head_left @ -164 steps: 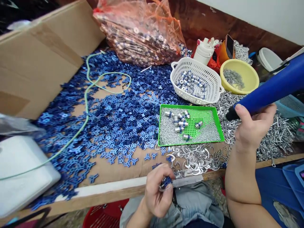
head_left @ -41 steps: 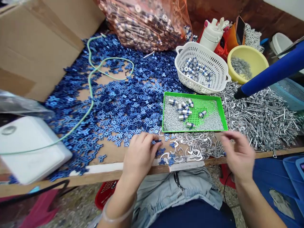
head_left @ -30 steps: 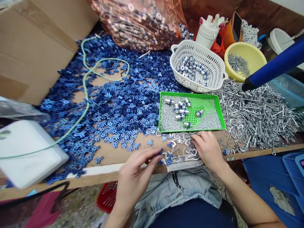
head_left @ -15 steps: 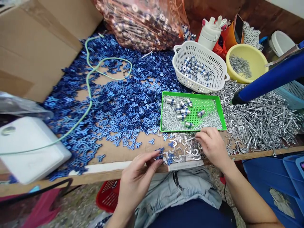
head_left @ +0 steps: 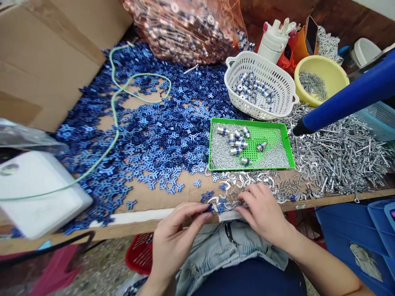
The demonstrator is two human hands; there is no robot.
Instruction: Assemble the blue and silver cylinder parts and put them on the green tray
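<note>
My left hand (head_left: 175, 236) is at the near table edge, thumb and fingers pinched on a small blue three-armed piece (head_left: 210, 208). My right hand (head_left: 263, 211) lies just to its right, fingers curled over the silver curved clips (head_left: 247, 181) by the edge; what it holds is hidden. A wide pile of blue three-armed pieces (head_left: 148, 135) covers the table's left and middle. A green tray (head_left: 288, 152) beyond my hands holds fine silver parts and several silver-blue cylinders (head_left: 237, 144).
A white basket (head_left: 277, 109) of cylinders, a yellow bowl (head_left: 336, 74), a white bottle (head_left: 273, 39) and an orange bag of parts (head_left: 191, 28) stand at the back. A blue tool (head_left: 348, 100) hangs at right over silver pins (head_left: 339, 156). Cardboard box (head_left: 46, 57) and white case (head_left: 37, 193) sit left.
My right hand let go of the blue tool, came down to the silver clips and drew back toward the table edge. My left hand moved to the edge and pinched a blue piece.
</note>
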